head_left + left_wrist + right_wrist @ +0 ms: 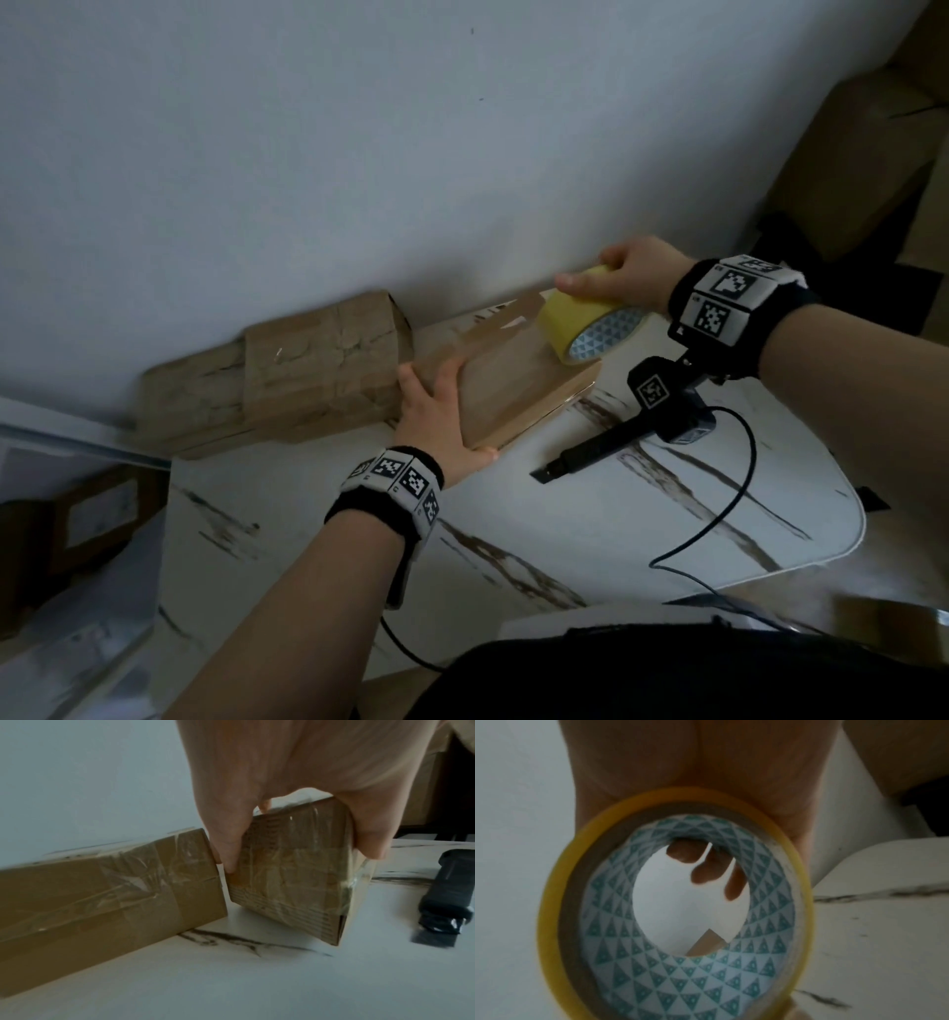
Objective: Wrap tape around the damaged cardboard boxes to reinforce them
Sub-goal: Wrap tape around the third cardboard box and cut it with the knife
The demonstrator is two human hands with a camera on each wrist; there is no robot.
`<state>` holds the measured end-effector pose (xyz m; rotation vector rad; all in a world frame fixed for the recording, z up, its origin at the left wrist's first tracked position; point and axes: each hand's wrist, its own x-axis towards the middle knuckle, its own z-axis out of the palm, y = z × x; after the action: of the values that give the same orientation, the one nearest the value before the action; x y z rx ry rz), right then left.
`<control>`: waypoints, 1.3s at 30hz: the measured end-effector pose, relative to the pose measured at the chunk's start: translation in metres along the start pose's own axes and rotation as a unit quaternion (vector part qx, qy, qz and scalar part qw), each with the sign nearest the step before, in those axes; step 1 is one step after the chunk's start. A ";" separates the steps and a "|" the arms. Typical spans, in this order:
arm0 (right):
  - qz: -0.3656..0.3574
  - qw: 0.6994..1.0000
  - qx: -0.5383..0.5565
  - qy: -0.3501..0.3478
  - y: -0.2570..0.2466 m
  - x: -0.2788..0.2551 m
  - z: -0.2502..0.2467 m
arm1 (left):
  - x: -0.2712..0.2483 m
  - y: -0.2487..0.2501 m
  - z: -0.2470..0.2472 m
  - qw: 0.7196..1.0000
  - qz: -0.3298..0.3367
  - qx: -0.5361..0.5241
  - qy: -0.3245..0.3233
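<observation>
Left hand clamps the small cardboard box on the marble-pattern table; right hand grips the yellow tape roll on top

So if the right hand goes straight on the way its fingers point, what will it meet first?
Probably the pale wall: the right hand, gripping the yellow tape roll, points toward it, though depth is unclear.

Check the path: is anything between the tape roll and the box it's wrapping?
Nothing visible. The right hand holds the tape roll on the box's top, far end. The left hand grips the near end. The knife lies beside the box, on the table.
</observation>
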<state>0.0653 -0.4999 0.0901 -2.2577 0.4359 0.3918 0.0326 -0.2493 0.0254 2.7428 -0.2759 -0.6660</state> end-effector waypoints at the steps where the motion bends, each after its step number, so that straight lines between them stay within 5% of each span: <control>1: -0.009 1.000 -0.011 0.008 -0.001 0.001 -0.001 | 0.000 0.001 0.001 1.000 -0.001 -0.004 0.000; 8: -0.045 0.969 -0.239 0.037 -0.006 0.016 -0.013 | -0.002 0.003 0.015 0.999 -0.014 -0.038 -0.011; 15: -0.051 0.951 -0.300 0.056 0.002 0.033 0.002 | 0.005 0.005 0.013 0.999 -0.014 -0.028 -0.009; 24: -0.024 0.963 -0.269 -0.002 0.011 0.056 0.010 | 0.005 0.004 0.013 1.000 -0.005 -0.018 -0.006; 29: -0.025 0.966 -0.259 0.005 0.019 0.058 0.013 | -0.001 0.012 0.012 0.995 -0.007 0.099 0.013; 34: -0.033 0.964 -0.263 0.019 0.022 0.057 0.019 | 0.004 0.034 0.024 0.971 0.121 0.205 -0.002; 39: -0.029 0.969 -0.243 0.037 0.029 0.053 0.022 | 0.012 0.033 0.022 0.970 0.109 0.215 -0.038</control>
<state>0.0976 -0.5118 0.0354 -2.7620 0.3353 0.4203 0.0291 -0.2887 0.0132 3.0240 -0.8149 -0.7196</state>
